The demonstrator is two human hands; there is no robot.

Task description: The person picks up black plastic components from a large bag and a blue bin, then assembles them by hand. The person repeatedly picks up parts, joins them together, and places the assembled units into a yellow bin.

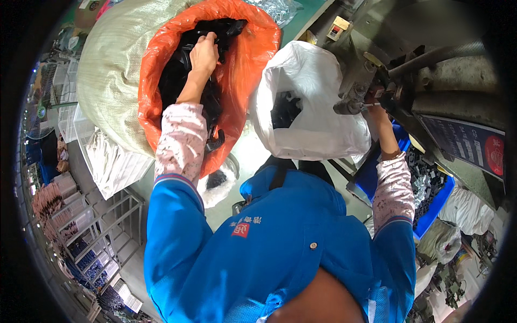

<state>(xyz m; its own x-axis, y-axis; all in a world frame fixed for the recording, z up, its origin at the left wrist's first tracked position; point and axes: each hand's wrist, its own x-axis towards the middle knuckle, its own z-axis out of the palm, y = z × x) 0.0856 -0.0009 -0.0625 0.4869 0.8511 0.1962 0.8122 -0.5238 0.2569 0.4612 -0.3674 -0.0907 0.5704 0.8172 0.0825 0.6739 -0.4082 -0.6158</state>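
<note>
My left hand (204,55) reaches into an orange plastic bag (237,116) full of black plastic parts (186,48). Its fingers are curled closed on one of the black parts at the top of the heap; the part's full shape is hidden. At the right, my right hand (378,112) is up against the head of a grey metal machine (353,96). Its fingers are hidden behind the machine, so what they touch does not show. Between my arms stands an open white bag (318,124) with more black parts (286,110) inside.
A bulging pale woven sack (110,75) surrounds the orange bag's left side. Beside my right forearm is a blue bin (435,212) of small dark parts. A white crate (116,177) and a metal rack (102,231) stand at left. A thick hose (439,58) crosses the machine.
</note>
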